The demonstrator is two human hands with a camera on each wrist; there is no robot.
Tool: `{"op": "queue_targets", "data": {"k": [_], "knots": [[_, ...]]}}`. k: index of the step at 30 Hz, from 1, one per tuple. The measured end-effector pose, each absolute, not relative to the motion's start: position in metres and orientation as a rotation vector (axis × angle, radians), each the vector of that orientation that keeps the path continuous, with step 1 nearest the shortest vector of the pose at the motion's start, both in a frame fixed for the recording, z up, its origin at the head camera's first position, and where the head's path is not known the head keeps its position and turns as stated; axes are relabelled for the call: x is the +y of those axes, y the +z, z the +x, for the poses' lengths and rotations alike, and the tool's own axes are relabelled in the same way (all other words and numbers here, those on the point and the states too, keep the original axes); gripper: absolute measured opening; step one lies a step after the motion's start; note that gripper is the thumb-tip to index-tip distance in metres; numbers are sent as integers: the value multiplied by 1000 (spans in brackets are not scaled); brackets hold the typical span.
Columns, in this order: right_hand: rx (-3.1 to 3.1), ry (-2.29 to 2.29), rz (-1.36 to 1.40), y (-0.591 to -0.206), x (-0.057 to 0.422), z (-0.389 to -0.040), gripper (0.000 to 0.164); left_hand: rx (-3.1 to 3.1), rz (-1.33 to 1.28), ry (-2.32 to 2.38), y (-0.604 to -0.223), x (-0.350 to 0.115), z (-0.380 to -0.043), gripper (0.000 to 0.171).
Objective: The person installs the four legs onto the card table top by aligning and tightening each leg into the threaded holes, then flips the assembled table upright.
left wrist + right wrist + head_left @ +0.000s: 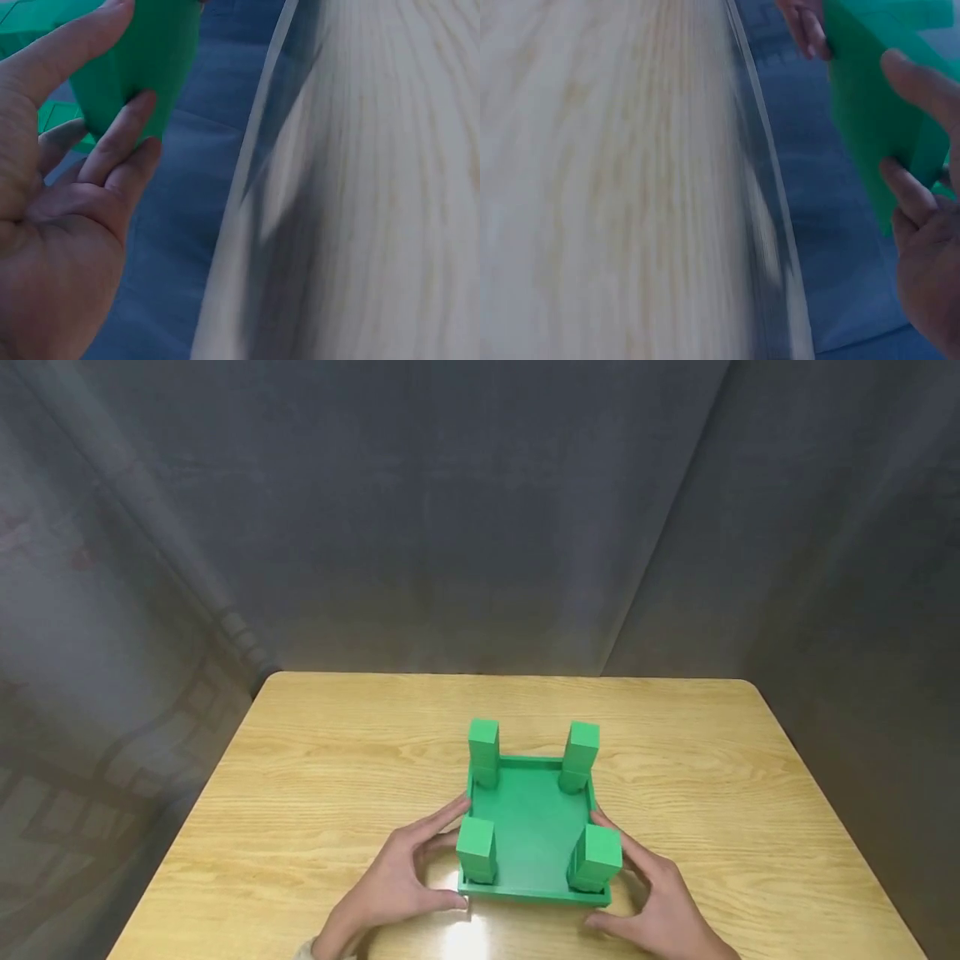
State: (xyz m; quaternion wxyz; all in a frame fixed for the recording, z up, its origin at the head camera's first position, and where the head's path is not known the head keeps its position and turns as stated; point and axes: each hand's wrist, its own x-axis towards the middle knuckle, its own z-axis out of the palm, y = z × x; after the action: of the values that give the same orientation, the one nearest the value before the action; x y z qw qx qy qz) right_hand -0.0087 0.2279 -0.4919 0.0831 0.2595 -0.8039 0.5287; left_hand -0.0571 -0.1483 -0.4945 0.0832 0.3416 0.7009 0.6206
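Note:
A square green tray (532, 827) with a low rim carries an upright green post (483, 743) at each corner, built of stacked blocks. My left hand (393, 877) holds its left side, thumb by the near corner and fingers along the edge. On the opposite side my right hand (663, 906) grips it likewise. From the left wrist, the left hand (67, 180) has its thumb and fingertips on the green tray (161, 60). In the right wrist view the right hand (934, 262) spans the tray (862, 112), whose flat underside shows, raised off the tabletop.
The light wooden table (345, 752) has rounded far corners. Dark grey curtains (450, 527) hang behind it and along both sides. A bright light reflection lies on the wood below the tray's near edge.

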Motion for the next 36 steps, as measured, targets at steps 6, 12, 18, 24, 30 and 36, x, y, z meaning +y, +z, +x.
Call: {"op": "queue_targets", "data": {"k": [6, 12, 18, 24, 30, 36], "knots": [[-2137, 1562, 754, -497, 224, -14, 84, 2346, 1030, 1884, -488, -132, -51, 88], [-1850, 1487, 765, -498, 213, -22, 36, 2706, 1080, 1972, -489, -112, -49, 55], [-1656, 1419, 871, -485, 203, -26, 34, 2806, 1242, 2034, -489, -109, -49, 45], [-1709, 1289, 833, -478, 203, -23, 37, 2959, 1394, 1870, -483, -109, -47, 26], [-1691, 1285, 897, -476, 205, -24, 41, 2956, 1511, 1840, -482, -109, -48, 32], [-1671, 1360, 921, -477, 206, -23, 44, 3019, 1646, 1736, -480, -111, -51, 32]]}}
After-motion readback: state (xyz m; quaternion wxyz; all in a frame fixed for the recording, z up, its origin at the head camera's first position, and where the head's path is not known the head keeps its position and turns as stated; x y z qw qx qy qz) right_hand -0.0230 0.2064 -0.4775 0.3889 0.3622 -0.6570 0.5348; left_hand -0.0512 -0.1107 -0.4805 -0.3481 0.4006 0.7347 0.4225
